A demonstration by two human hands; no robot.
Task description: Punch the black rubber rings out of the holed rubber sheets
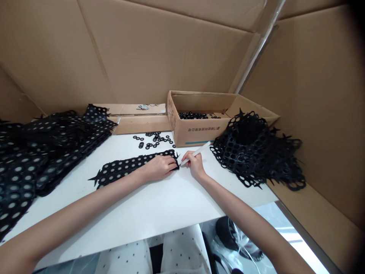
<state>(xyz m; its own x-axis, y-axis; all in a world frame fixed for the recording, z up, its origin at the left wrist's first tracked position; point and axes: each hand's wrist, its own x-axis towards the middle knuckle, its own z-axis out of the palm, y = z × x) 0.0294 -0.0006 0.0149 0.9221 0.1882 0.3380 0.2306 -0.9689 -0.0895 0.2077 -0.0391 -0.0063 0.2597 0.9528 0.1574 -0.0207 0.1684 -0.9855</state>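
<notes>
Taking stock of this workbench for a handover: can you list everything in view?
Perforated strip: one, black, on the table under the left hand
Perforated sheets: a large pile, count unclear, black, left of the table
Tangled perforated heap: one, black, right of the box
Loose rings: many, black, on the table behind the strip
Cardboard box: one, brown, at the table's back
Boxed rings: many, black, inside the box
Small pieces: a few, grey, on cardboard left of the box
Table: one, white, in front of the person
Cardboard panels: several, brown, around the table
Pole: one, silvery, upper right
Pen-shaped tool: one, white, in the right hand
Trousers: one pair, white with black dots, below the table
Left hand: one, on the strip
Right hand: one, gripping the tool, beside the strip's end
</notes>
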